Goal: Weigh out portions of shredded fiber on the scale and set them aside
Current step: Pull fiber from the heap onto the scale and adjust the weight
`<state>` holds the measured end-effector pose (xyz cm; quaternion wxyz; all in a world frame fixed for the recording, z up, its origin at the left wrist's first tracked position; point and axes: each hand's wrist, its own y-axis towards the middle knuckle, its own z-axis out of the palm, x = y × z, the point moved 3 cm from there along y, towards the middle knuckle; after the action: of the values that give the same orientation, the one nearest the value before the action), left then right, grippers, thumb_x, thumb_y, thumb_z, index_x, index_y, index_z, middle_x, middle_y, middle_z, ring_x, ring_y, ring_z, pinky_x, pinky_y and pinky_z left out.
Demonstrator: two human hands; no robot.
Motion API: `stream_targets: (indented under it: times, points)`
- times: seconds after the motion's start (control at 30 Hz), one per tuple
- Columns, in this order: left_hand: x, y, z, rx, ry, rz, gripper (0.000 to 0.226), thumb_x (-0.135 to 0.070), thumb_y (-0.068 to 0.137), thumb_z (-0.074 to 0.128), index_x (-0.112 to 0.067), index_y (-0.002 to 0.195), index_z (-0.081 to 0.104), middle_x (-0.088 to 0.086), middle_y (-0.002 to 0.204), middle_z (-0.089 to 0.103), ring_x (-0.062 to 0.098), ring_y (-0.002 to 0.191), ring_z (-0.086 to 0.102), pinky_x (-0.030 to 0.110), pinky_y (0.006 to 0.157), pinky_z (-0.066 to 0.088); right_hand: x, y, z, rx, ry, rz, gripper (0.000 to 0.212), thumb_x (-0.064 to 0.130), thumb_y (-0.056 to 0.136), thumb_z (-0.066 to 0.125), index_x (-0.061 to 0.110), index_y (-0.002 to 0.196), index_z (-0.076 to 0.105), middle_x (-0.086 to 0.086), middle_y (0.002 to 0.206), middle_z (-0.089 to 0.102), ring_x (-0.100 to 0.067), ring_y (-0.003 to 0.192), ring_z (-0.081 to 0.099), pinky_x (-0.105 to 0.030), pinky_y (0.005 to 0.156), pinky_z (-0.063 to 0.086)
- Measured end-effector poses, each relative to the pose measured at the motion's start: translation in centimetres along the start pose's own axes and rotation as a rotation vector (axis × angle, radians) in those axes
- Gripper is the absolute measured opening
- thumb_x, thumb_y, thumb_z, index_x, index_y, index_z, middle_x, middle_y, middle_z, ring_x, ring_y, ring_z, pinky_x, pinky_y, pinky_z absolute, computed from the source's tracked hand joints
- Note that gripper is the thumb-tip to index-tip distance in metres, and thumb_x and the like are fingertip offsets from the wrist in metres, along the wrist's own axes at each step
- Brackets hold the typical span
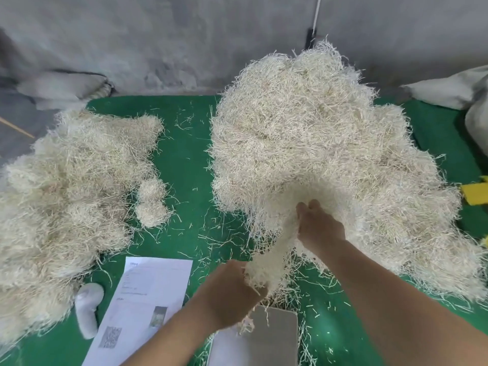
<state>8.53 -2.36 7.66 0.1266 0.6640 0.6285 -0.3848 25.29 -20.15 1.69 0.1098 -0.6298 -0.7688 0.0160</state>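
grey concrete wall behind, green felt-like mat underneath. right hand sunk into the near edge of the big loose heap of pale shredded fiber, fingers curled into the strands, clamped on a hank, probably to tear a portion free. left hand closer in and lower, closed around the tail of that same long tuft of fiber, likely steadying it and guiding it down. flat grey metal scale platform directly below the left hand, bare but for a few stray strands, so nothing weighed yet by the look of it. far to the left of both hands, a second spread of fiber with two small rounded clumps at its edge, presumably portions set aside. printed white paper sheet just left of the left hand, white sock-like thing beyond it. grey sack and yellow plastic piece out past the right hand. loose strands tangling tuft to heap likely to drag extra along.
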Motion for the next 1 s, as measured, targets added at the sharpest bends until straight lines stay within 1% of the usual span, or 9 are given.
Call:
stream_targets:
  times: [0.1, 0.2, 0.43, 0.63, 0.7, 0.77, 0.87, 0.93, 1.0]
  points:
    - [-0.2, 0.1, -0.3, 0.007, 0.016, -0.01, 0.044, -0.022, 0.105, 0.048, -0.021, 0.061, 0.042, -0.007, 0.051, 0.044, 0.007, 0.048, 0.038, 0.02, 0.05, 0.031, 0.2, 0.4, 0.5, 0.056, 0.051, 0.035, 0.034, 0.007, 0.092, 0.061, 0.02, 0.121, 0.049, -0.008, 0.125, 0.054, -0.02, 0.079, 0.062, -0.036, 0.059, 0.053]
    - [-1.0, 0.1, -0.5, -0.027, 0.034, -0.011, 0.045, -0.023, 0.105, 0.048, -0.021, 0.06, 0.04, -0.007, 0.051, 0.046, 0.005, 0.045, 0.04, 0.015, 0.049, 0.031, 0.4, 1.0, 0.6, 0.099, 0.149, 0.094, 0.029, 0.003, 0.091, 0.058, 0.022, 0.112, 0.052, 0.001, 0.095, 0.059, -0.015, 0.074, 0.058, -0.031, 0.057, 0.048]
    - [-2.6, 0.0, -0.5, -0.096, -0.422, -0.149, 0.036, -0.015, 0.103, 0.055, -0.018, 0.068, 0.048, -0.011, 0.047, 0.04, 0.007, 0.042, 0.031, 0.018, 0.042, 0.028, 0.2, 2.5, -0.2, 0.043, 0.382, 0.159, 0.03, -0.008, 0.089, 0.047, 0.02, 0.082, 0.052, 0.0, 0.078, 0.06, -0.013, 0.067, 0.058, -0.023, 0.05, 0.036]
    - [-2.8, -0.6, -0.7, -0.208, 0.087, 0.108, 0.045, 0.005, 0.069, 0.082, -0.037, 0.073, 0.067, -0.029, 0.054, 0.053, -0.015, 0.042, 0.048, -0.001, 0.049, 0.04, -5.1, 4.4, 0.6, 0.161, 0.462, 0.363, 0.032, 0.01, 0.103, 0.051, 0.0, 0.132, 0.06, -0.018, 0.131, 0.062, -0.033, 0.118, 0.061, -0.028, 0.074, 0.043]
    - [-0.4, -1.4, -1.8, -0.247, 0.065, 0.029, 0.061, 0.004, 0.068, 0.08, -0.053, 0.074, 0.062, -0.036, 0.06, 0.059, -0.013, 0.053, 0.059, 0.003, 0.049, 0.045, -10.2, 4.9, -0.3, 0.096, 0.464, 0.451, 0.019, 0.007, 0.101, 0.052, -0.001, 0.103, 0.069, -0.018, 0.104, 0.068, -0.034, 0.099, 0.065, -0.032, 0.069, 0.044]
    - [2.0, -1.1, -2.6, -0.324, -0.045, -0.114, 0.046, -0.001, 0.082, 0.077, -0.042, 0.068, 0.06, -0.04, 0.069, 0.063, -0.012, 0.066, 0.065, 0.01, 0.054, 0.053, -12.5, 5.1, -1.0, 0.045, 0.538, 0.454, 0.025, 0.003, 0.098, 0.051, 0.012, 0.078, 0.061, -0.014, 0.083, 0.061, -0.027, 0.083, 0.06, -0.031, 0.066, 0.043]
    - [3.4, 0.7, -2.0, -0.376, -0.199, -0.219, 0.032, -0.006, 0.094, 0.067, -0.033, 0.077, 0.063, -0.029, 0.072, 0.07, 0.0, 0.07, 0.069, 0.012, 0.061, 0.055, -9.3, 4.6, -0.4, 0.184, 0.433, 0.222, 0.028, -0.001, 0.104, 0.041, 0.008, 0.098, 0.067, -0.021, 0.101, 0.06, -0.034, 0.095, 0.059, -0.05, 0.1, 0.047]
    - [4.0, 1.4, -1.9, -0.493, -0.32, -0.263, 0.014, -0.009, 0.096, 0.066, -0.022, 0.098, 0.069, -0.019, 0.081, 0.071, 0.001, 0.077, 0.068, 0.007, 0.066, 0.052, -6.9, 3.0, 0.5, 0.32, 0.364, 0.048, 0.012, 0.02, 0.108, 0.05, 0.019, 0.107, 0.063, -0.022, 0.134, 0.054, -0.041, 0.122, 0.055, -0.054, 0.115, 0.037]
    - [4.7, 1.5, -2.8, -0.649, -0.427, -0.333, 0.02, -0.014, 0.1, 0.063, -0.006, 0.119, 0.063, -0.007, 0.099, 0.064, -0.002, 0.087, 0.068, -0.003, 0.064, 0.039, -5.8, 1.3, 0.8, 0.434, 0.223, -0.06, 0.072, 0.04, 0.095, 0.071, 0.019, 0.154, 0.037, -0.008, 0.168, 0.014, -0.039, 0.149, 0.03, -0.049, 0.121, 0.029]
